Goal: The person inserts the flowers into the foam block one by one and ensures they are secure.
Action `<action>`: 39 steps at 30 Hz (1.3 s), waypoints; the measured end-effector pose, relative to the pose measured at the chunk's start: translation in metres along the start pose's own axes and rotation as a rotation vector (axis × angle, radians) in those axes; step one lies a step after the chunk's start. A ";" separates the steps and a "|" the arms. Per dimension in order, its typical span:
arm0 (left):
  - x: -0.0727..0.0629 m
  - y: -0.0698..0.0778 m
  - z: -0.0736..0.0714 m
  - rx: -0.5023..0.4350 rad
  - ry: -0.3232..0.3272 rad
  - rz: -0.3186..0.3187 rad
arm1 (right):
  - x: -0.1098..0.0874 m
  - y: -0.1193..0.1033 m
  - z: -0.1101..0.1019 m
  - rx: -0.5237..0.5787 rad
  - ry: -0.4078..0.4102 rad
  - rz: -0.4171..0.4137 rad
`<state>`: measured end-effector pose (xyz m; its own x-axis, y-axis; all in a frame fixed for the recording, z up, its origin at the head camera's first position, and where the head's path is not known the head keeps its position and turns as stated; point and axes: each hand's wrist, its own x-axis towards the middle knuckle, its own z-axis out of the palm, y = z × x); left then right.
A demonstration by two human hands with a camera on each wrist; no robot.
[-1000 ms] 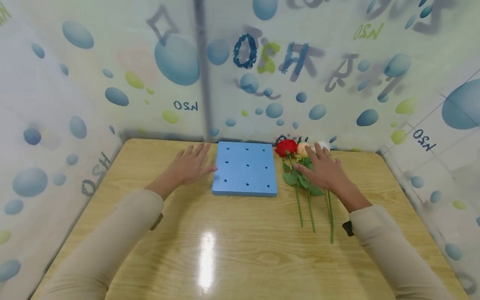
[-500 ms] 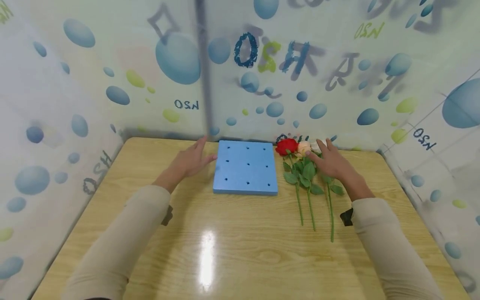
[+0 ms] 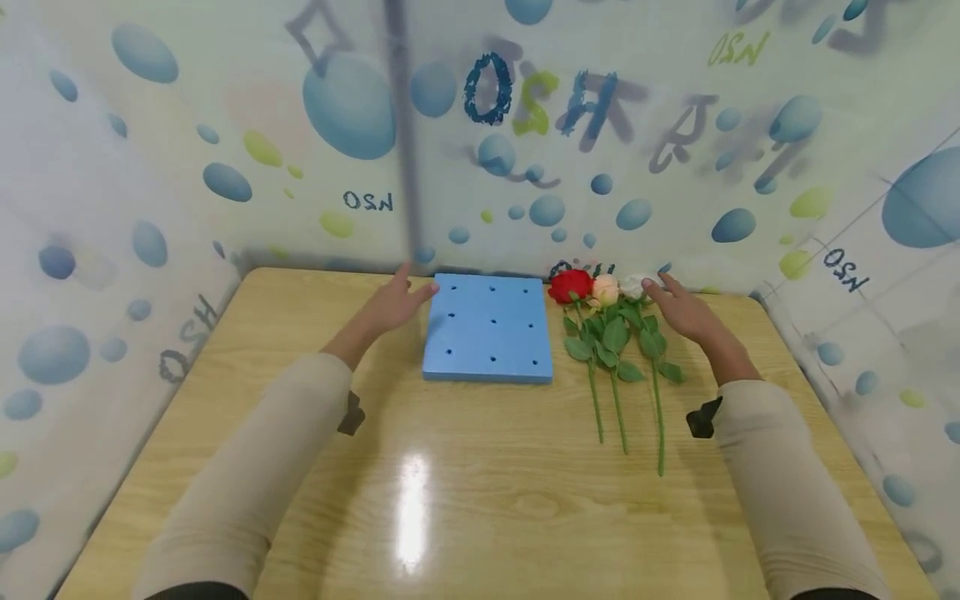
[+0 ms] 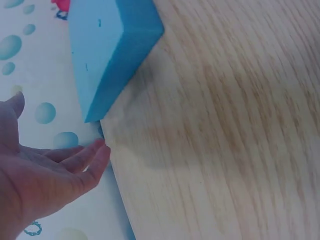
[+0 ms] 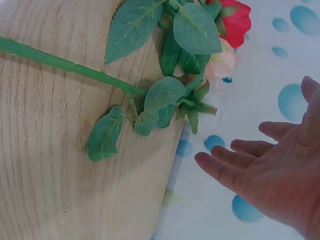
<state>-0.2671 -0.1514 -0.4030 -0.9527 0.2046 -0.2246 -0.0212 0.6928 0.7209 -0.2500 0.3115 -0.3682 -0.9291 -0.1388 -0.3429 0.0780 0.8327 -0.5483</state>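
Observation:
A blue square board (image 3: 486, 333) with several small holes lies at the table's back edge. My left hand (image 3: 392, 302) is just left of its far left corner, thumb toward the board; in the left wrist view that hand (image 4: 47, 175) has loosely extended fingers and holds nothing. Three artificial roses lie right of the board, stems toward me: a red rose (image 3: 571, 286), a peach rose (image 3: 605, 290) and a white rose (image 3: 633, 287). Beside the white rose is my right hand (image 3: 684, 310); the right wrist view shows this hand (image 5: 265, 170) with spread fingers, apart from the flowers.
The wooden table (image 3: 510, 500) meets a patterned backdrop (image 3: 555, 150) at its back edge and at both sides. A bright light reflection (image 3: 411, 512) shows on the table in front of the board.
My right hand has moved off the roses toward the right, uncovering the white rose and leaves. The left hand has shifted slightly farther back along the board's left side. Board and roses stay put.

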 end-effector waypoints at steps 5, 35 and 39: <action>0.001 0.004 -0.002 -0.121 -0.041 -0.077 | 0.003 0.013 -0.005 0.192 -0.046 0.025; 0.011 0.016 -0.006 -0.559 -0.190 -0.559 | 0.006 0.057 -0.003 0.633 -0.235 0.254; 0.013 0.016 -0.002 -0.556 -0.182 -0.578 | 0.007 0.057 -0.001 0.586 -0.227 0.237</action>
<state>-0.2803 -0.1389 -0.3929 -0.6824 0.0623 -0.7283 -0.6862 0.2888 0.6677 -0.2527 0.3581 -0.4011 -0.7687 -0.1502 -0.6218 0.5134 0.4349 -0.7398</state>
